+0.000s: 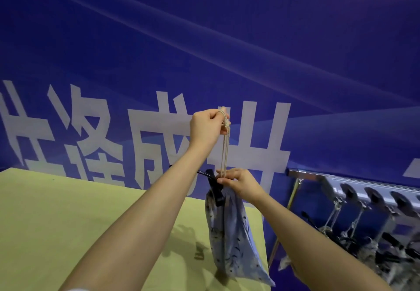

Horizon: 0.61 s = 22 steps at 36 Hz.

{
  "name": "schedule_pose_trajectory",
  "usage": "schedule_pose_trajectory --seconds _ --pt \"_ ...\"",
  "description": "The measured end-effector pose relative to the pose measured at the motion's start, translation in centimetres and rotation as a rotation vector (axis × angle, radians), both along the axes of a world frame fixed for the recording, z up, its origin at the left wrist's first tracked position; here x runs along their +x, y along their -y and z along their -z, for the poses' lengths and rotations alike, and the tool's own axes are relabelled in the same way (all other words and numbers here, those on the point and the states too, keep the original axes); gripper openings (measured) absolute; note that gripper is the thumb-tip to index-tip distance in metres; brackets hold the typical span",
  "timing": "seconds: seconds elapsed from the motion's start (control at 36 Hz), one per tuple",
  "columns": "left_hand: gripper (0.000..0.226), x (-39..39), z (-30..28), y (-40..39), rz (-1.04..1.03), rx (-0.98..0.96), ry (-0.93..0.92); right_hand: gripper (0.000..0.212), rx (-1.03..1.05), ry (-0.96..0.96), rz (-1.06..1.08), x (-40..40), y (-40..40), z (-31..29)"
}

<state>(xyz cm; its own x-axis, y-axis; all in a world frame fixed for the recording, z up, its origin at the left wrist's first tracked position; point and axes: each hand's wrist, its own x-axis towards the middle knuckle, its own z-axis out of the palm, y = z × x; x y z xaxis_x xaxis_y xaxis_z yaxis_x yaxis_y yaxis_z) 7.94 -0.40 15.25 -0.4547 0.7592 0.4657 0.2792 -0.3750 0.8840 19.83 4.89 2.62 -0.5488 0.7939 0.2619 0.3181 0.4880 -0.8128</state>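
The left hand (pixel 205 127) pinches the knotted drawstring (pixel 225 152) up high, while the right hand (pixel 241 182) has its fingers clamped on the neck of the patterned pouch (pixel 231 234), which hangs over the worktop (pixel 68 211) edge. Looks like cinching it closed. Next I'd say the cord wants a steady pull, minding the black piece (pixel 214 191) poking out.

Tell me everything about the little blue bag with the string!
The pale blue cloth drawstring bag with small dark markings hangs upright in the air above the yellow-green table. Its neck is gathered, and the right hand pinches it there. The left hand holds its knotted beige cord taut above. A black piece sticks out at its top.
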Motion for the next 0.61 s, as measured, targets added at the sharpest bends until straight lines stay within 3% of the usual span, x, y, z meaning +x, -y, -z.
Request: schedule_pose_trajectory --seconds 0.11,0.22,0.42,0.61 --pt "0.024 0.5 -0.3 0.1 0.064 -0.025 -0.015 0.018 -0.043 0.021 0.034 0.5 -0.2 -0.5" --pt "0.026 2.5 -1.5 0.3 0.163 -0.013 -0.074 0.007 -0.129 -0.135 0.122 1.6 0.3 -1.1" --pt "0.029 7.1 -1.6 -0.8 0.253 -0.026 -0.150 0.009 -0.081 -0.402 0.313 5.6 0.9 -3.2" --pt "0.027 11.8 -0.7 -1.3 0.330 -0.039 -0.208 0.033 -0.020 -0.587 0.416 11.4 1.5 -4.8"
